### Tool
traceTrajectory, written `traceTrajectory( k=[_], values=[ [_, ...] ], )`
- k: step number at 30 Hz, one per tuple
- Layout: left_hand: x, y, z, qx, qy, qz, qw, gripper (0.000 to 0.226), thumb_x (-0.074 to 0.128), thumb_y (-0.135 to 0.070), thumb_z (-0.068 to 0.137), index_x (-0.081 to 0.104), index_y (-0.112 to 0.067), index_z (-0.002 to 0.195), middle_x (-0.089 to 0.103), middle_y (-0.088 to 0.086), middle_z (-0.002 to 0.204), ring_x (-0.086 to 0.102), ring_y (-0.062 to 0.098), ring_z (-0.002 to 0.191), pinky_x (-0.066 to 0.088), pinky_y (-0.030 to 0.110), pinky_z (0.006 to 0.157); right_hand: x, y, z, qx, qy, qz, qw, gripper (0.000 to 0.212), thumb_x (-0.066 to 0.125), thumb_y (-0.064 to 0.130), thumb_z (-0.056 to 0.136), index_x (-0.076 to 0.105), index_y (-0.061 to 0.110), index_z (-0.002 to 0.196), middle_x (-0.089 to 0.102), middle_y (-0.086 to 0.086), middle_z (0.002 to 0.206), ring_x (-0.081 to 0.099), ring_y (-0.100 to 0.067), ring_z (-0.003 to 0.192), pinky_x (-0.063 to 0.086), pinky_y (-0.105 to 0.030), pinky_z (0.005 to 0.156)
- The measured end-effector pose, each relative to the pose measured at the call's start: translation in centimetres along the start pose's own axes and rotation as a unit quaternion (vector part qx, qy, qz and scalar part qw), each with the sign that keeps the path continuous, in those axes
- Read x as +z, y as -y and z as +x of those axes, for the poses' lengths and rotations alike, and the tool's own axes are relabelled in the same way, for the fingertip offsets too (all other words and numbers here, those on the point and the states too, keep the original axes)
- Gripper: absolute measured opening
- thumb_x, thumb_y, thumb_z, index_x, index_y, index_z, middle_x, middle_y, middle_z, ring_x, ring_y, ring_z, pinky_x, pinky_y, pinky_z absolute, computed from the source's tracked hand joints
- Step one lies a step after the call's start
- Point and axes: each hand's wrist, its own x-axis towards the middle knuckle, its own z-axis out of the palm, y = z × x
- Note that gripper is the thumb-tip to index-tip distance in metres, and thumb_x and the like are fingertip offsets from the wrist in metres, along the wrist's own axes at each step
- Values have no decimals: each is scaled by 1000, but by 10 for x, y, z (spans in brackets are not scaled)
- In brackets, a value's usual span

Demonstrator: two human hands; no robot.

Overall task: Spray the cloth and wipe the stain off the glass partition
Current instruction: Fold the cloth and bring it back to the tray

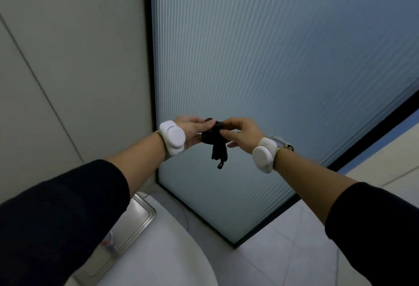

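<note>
Dark sleeves (56,213) nearest, left hand (192,128) and right hand (241,134) gripping black cloth (214,140), ribbed glass partition (272,63) beyond.

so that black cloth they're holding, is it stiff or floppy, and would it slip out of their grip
Probably floppy: the black cloth is bunched between the left hand and right hand, and a loose end hangs limp below them. It looks light, since fingertips alone carry it. Slipping seems unlikely with both hands pinching it, though its texture is too dark to judge.
</note>
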Motion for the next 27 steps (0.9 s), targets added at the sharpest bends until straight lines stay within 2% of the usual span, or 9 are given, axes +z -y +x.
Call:
traceTrajectory(
  k=[3,7,10,13,16,19,21,24,27],
  values=[
    [-18,9,-13,-18,-17,19,1000,8,64,1,85,68,-2,92,75,11,80,74,22,76,57,26,63,21,-4,13,0,5,-8,1000,15,55,9,93,67,10,102,69,-5,91,67,-23,86,58,-27,71],
    [-41,22,-37,-69,-77,103,989,24,51,11,86,67,-7,87,68,6,68,67,13,56,53,20,52,52,-7,27,0,38,-19,999,14,50,12,95,63,10,98,65,-8,92,62,-25,88,51,-39,82],
    [-58,39,-52,-107,-165,134,971,22,56,1,87,65,-17,77,64,3,70,60,17,66,54,27,60,82,-12,32,-15,58,-29,998,11,47,13,97,57,13,94,58,-5,84,54,-22,83,45,-38,78],
    [-73,63,-65,-124,-227,91,962,13,68,-8,84,61,-19,81,62,5,82,61,23,80,57,41,74,111,-22,34,-7,77,-31,997,17,45,13,98,58,5,104,59,-10,90,56,-25,88,47,-43,84],
    [-84,91,-75,-116,-221,55,967,18,71,-2,80,57,-13,81,63,8,82,64,21,77,59,31,66,137,-37,38,35,102,-14,994,23,43,14,99,56,3,114,63,-17,100,59,-30,94,48,-43,88],
    [-97,122,-76,-102,-292,48,950,32,68,5,80,53,-13,103,62,14,91,64,30,81,58,48,79,163,-55,42,92,147,20,985,20,50,14,96,56,8,114,65,-15,100,62,-31,94,52,-43,87],
    [-106,141,-75,-109,-328,55,937,47,66,4,81,42,-20,113,59,17,97,62,36,83,57,55,75,180,-68,44,135,182,47,973,36,58,6,89,51,9,124,66,-23,108,64,-37,98,52,-52,90],
    [-126,168,-70,-87,-355,81,927,48,59,8,80,40,-29,103,53,19,98,57,35,79,57,41,54,205,-87,49,125,204,-3,971,63,62,-6,79,39,12,135,65,-25,111,64,-37,99,51,-53,91],
    [-151,196,-63,-77,-370,116,918,42,51,13,77,55,-29,75,54,13,84,56,33,75,57,49,62,233,-104,55,124,186,-17,975,54,61,-6,79,45,12,127,67,-18,107,65,-32,96,54,-46,88]
  ],
)
